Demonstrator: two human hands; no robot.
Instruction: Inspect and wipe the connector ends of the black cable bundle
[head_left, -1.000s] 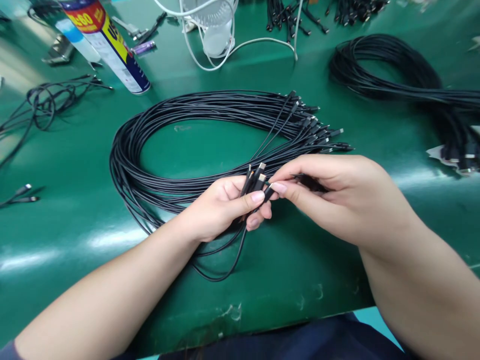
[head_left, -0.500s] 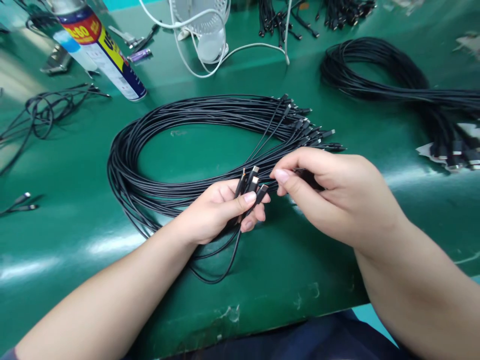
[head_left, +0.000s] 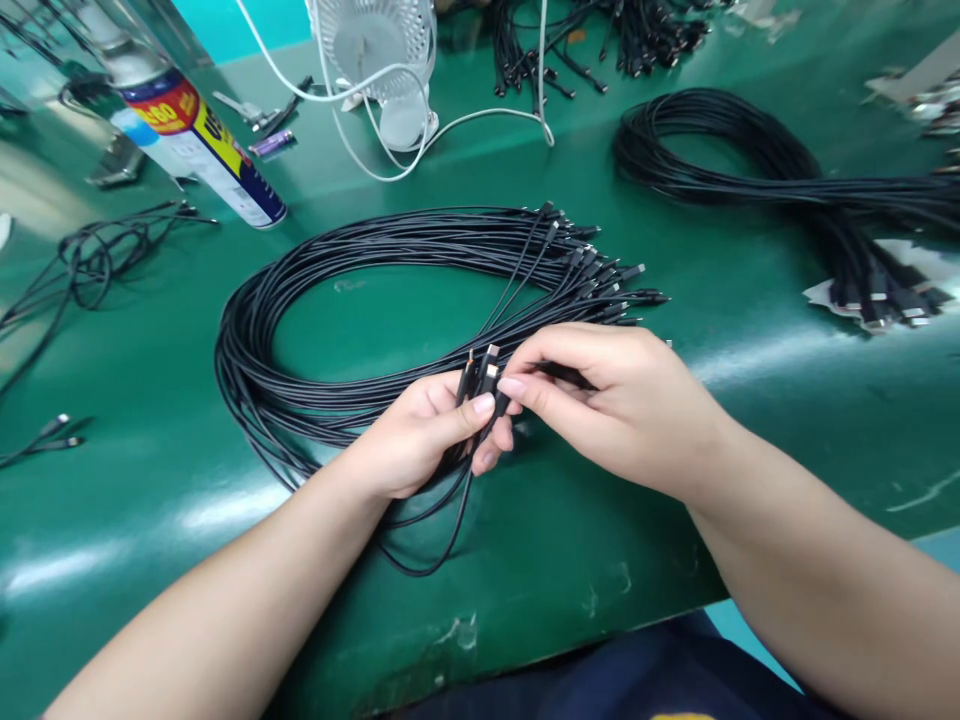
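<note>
Several black cable plugs point(head_left: 487, 380) with metal tips stand up out of my left hand point(head_left: 439, 430), which is closed around them with the thumb across their front. My right hand point(head_left: 607, 400) pinches the rightmost of these plugs between thumb and forefinger; its tip is covered by the fingers. From below my left hand, cable loops hang down over the green tabletop. Behind both hands lies a big coil of black cables point(head_left: 262, 330), its many plug ends point(head_left: 600, 275) gathered at the right.
A spray can point(head_left: 202, 140) stands at the back left, near a purple battery-like cylinder point(head_left: 271, 143). A white fan point(head_left: 375, 50) with a white cord is at the back. Another black cable coil point(head_left: 720, 180) lies on the right, loose cables point(head_left: 97, 250) on the left.
My right hand has moved left and its fingertips have closed on the rightmost plug in my left hand. The view has shifted slightly.
</note>
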